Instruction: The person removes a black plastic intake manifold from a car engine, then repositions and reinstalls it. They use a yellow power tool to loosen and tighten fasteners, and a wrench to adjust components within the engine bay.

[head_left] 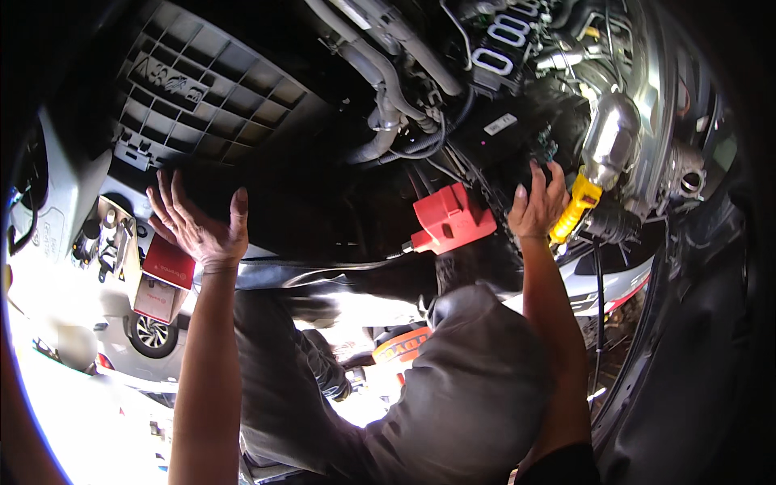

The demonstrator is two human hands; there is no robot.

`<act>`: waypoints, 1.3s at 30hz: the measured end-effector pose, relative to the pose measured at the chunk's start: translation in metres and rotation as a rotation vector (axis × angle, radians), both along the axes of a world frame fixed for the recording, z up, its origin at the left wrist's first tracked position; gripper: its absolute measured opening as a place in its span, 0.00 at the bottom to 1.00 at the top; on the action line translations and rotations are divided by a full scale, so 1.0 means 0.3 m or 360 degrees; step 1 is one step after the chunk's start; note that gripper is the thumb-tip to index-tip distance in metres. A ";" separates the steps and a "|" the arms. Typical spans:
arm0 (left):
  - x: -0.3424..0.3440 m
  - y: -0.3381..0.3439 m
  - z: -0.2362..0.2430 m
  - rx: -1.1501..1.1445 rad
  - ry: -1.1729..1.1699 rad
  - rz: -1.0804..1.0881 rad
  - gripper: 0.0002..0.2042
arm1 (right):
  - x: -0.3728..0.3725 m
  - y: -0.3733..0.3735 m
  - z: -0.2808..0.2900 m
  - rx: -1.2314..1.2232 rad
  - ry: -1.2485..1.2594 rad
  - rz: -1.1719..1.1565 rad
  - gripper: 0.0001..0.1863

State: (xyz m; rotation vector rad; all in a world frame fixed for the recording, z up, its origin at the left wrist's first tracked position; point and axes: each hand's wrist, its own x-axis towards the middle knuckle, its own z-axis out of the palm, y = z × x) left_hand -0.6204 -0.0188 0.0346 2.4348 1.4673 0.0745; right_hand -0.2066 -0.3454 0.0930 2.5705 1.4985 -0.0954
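My left hand (202,230) is raised with its fingers spread and holds nothing. It is nearest to the lower edge of a grey ribbed plastic panel (214,89). Over on the right, my right hand (537,206) is up with its fingers apart and slightly bent, and nothing shows in it. A work lamp with a yellow handle (575,208) and a shiny metal shade (612,137) hangs just beside that hand. Between my two hands sits a red plastic cover (454,220), apart from both. Dark shadow hides much of what lies beyond my fingers.
Metal pipes (380,89) and hoses run across the top middle. An engine part with oval openings (505,48) is at the top right. Red-and-white boxes (168,267) stand beside my left wrist. My bent knee (477,364) is below the red cover. A parked car's wheel (153,333) shows at lower left.
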 end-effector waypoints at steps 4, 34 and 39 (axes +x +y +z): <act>0.008 0.006 0.006 -0.0020 0.0005 0.0023 0.53 | -0.004 0.017 0.004 0.0083 -0.0045 0.0096 0.29; 0.027 0.023 0.000 0.0503 0.0096 -0.0276 0.37 | 0.250 -0.044 0.284 0.0856 0.1093 -0.0005 0.13; 0.385 -0.171 0.126 0.0201 -0.0583 0.0070 0.27 | 0.381 0.057 0.341 0.1764 0.0917 -0.0199 0.15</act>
